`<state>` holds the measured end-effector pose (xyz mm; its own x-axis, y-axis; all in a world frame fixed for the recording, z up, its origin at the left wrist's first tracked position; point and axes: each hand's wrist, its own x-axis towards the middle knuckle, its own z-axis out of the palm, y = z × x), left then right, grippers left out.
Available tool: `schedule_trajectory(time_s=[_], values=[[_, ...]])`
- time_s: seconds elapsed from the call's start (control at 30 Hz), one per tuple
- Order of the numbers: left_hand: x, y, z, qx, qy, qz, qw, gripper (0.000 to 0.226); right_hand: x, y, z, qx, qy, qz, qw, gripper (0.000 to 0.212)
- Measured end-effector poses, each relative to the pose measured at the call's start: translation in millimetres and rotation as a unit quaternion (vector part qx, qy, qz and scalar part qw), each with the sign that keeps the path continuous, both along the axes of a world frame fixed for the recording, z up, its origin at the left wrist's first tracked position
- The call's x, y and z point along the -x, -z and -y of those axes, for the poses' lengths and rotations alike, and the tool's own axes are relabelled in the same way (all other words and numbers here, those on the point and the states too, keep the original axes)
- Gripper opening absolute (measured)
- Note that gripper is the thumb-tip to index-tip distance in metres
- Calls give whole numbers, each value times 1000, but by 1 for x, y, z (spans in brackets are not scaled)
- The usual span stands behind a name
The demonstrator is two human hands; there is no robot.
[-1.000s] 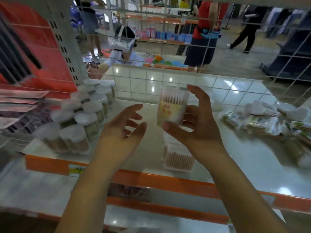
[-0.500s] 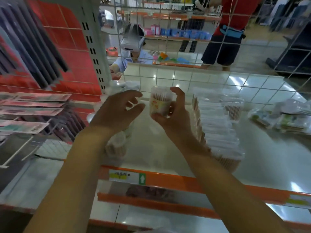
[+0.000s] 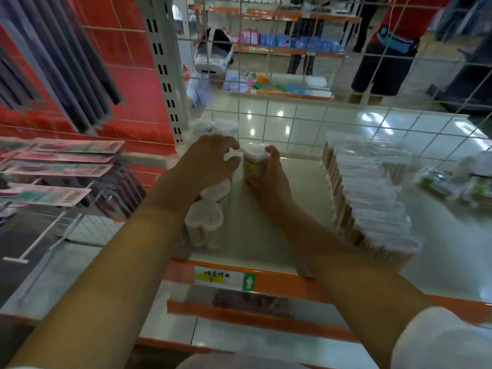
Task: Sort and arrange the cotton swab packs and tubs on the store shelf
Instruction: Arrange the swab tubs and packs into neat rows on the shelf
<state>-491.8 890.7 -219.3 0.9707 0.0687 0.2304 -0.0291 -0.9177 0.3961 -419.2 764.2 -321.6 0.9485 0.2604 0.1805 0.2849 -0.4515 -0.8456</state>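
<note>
**Tub going down at frame centre**

Row of round tubs along left of shelf. Left hand over that row, fingers loosely spread, gripping nothing. Right hand curled round labelled tub, just beside row. Flat swab packs stacked right of centre.

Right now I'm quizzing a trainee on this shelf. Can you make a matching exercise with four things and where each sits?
Things:
1. yellow-label tub
2. row of flat swab packs
3. heart-shaped tub
4. price label

Places:
A. on the orange shelf edge
B. held in the right hand
C. near the front, below the left hand
D. right of both hands

Pairs: 1-B, 2-D, 3-C, 4-A
</note>
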Motion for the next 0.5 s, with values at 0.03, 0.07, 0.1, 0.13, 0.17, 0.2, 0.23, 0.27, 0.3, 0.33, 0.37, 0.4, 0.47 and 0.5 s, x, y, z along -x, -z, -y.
schedule_trajectory(time_s=[0.03, 0.07, 0.1, 0.13, 0.17, 0.2, 0.23, 0.27, 0.3, 0.33, 0.37, 0.4, 0.47, 0.5], values=[[0, 1, -1, -1, 1, 5, 1000, 34, -4, 2, -2, 15, 5, 17, 1000, 72], [0, 2, -2, 0, 2, 12, 1000, 34, -7, 2, -4, 26, 8, 32, 999, 74], [0, 2, -4, 3, 2, 17, 1000, 34, -10, 2, -6, 32, 12, 35, 999, 74], [0, 2, -6, 7, 2, 20, 1000, 34, -14, 1, -9, 39, 15, 39, 998, 74], [-1, 2, -7, 11, 3, 23, 1000, 33, -18, 1, -11, 50, 19, 44, 998, 74], [-1, 2, -9, 15, 5, 26, 1000, 33, -22, 0, -14, 64, 21, 52, 996, 75], [-1, 3, -10, 17, 7, 28, 999, 33, -25, -1, -16, 73, 22, 56, 996, 77], [-1, 3, -11, 17, 9, 29, 999, 33, -28, -1, -18, 74, 21, 60, 995, 78], [-2, 2, -12, 17, 10, 30, 999, 32, -31, -2, -20, 72, 19, 60, 995, 78], [-2, 2, -13, 16, 13, 31, 999, 32, -34, -2, -21, 67, 16, 62, 996, 78], [-2, 2, -13, 15, 14, 30, 999, 32, -36, -1, -23, 64, 16, 63, 996, 77], [-2, 1, -14, 14, 16, 30, 999, 32, -38, -1, -25, 59, 18, 67, 996, 75], [-3, 0, -15, 9, 18, 28, 999, 31, -43, 0, -28, 44, 25, 62, 997, 73], [-3, 0, -16, 7, 20, 27, 999, 31, -44, 0, -30, 37, 28, 57, 997, 72]])
